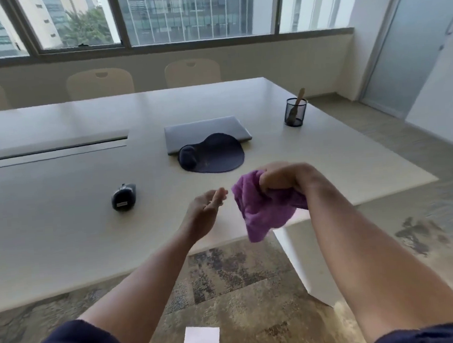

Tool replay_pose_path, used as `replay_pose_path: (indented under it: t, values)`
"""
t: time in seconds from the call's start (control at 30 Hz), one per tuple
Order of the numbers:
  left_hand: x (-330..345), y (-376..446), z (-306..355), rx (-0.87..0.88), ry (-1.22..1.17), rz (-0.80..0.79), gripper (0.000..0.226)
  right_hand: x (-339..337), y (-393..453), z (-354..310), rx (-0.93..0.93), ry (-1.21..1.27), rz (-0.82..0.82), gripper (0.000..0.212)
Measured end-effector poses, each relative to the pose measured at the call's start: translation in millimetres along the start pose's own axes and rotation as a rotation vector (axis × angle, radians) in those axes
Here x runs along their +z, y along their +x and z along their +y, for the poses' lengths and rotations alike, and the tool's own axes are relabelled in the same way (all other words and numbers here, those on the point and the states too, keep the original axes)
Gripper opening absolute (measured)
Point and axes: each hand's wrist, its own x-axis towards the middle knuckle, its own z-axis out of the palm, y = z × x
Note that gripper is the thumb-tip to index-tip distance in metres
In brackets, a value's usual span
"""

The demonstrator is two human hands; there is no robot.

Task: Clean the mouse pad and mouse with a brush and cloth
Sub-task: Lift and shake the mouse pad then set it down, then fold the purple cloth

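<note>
Far left on the white table, the mouse lies overturned with its underside label facing up, well apart from everything else. Next comes the left hand, held above the table edge with fingers straight and relaxed, gripping nothing, palm turned toward the cloth. Just beyond it the purple cloth hangs bunched from the right hand, whose fingers are clenched around its upper folds. Behind the hands, the dark mouse pad with its wrist rest overlaps the front edge of a closed grey laptop. Farthest right, the brush stands in a black mesh cup. The wiping step seems at hand: it would go best if the free hand flattens the cloth into a smooth fold, then one hand steadies the pad so it does not slide against the laptop.
</note>
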Motion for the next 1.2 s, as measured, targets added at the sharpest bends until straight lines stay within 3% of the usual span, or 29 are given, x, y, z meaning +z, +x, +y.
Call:
replay_pose_path:
  t: [0.1, 0.17, 0.33, 0.5, 0.6, 0.73, 0.83, 0.9, 1.03, 1.2]
  values:
    - [19, 13, 31, -0.027, -0.309, -0.144, 0.052, -14, -8, 9, -0.118, 0.092, 0.090, 0.047]
    - [28, 21, 47, -0.011, -0.386, -0.179, 0.050, -21, -13, 15, -0.203, 0.171, 0.148, 0.047]
    - [44, 40, 72, 0.000, -0.437, -0.169, 0.050, -35, -24, 27, -0.233, 0.400, 0.354, 0.037]
    - [60, 55, 92, -0.038, -0.522, -0.077, 0.044, -39, -28, 43, -0.187, 0.483, 0.595, 0.047]
    - [67, 64, 105, -0.049, -0.542, -0.022, 0.037, -38, -35, 41, -0.240, 0.557, 0.567, 0.040]
    - [67, 79, 119, -0.031, -0.480, 0.041, 0.042, -43, -42, 39, -0.323, 0.639, 0.485, 0.086]
    - [67, 91, 127, -0.008, -0.408, 0.054, 0.041, -49, -44, 36, -0.349, 0.639, 0.462, 0.093]
    - [65, 99, 130, 0.013, -0.379, 0.067, 0.038, -54, -41, 31, -0.336, 0.575, 0.452, 0.079]
    - [60, 116, 132, 0.062, -0.345, 0.079, 0.034, -68, -24, 29, -0.255, 0.463, 0.607, 0.025]
    - [45, 142, 130, 0.150, -0.257, 0.064, 0.031, -90, -12, 30, -0.155, 0.441, 0.883, 0.021]
